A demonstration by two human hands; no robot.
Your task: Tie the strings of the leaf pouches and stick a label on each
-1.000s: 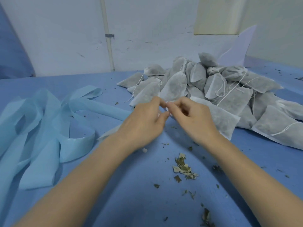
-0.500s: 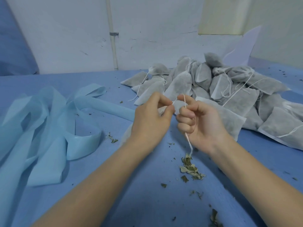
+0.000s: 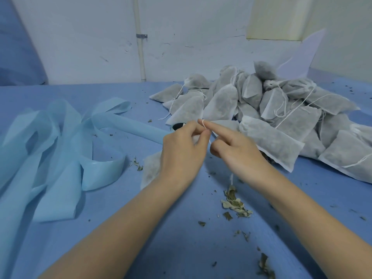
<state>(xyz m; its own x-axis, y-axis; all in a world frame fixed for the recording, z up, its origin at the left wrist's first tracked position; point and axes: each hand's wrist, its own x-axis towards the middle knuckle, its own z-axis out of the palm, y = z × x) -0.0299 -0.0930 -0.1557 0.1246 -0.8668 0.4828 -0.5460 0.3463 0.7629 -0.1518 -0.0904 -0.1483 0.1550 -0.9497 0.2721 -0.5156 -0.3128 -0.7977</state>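
Crumbled dry leaves (image 3: pixel 234 202) lay scattered on the blue table (image 3: pixel 181 248) near its front edge. Beyond them the left hand (image 3: pixel 181 156) pinched a white string (image 3: pixel 205 125) and held a pouch (image 3: pixel 151 170) beneath it. The right hand (image 3: pixel 237 150) had that string looped over its straight forefinger, other fingers curled. Blue strips (image 3: pixel 60 150) sprawled toward the left edge. A heap of pouches (image 3: pixel 271 109) sat toward the far right corner.

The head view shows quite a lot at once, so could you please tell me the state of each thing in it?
left hand: pinches the string, pouch beneath it
right hand: index finger straight with string looped round it
string: wrapped on the finger, not yet knotted
pouch in hand: lying on the table, mostly hidden
pouch pile: heaped, filled
blue ribbon strips: loose, curled
leaf crumbs: spilled on the table
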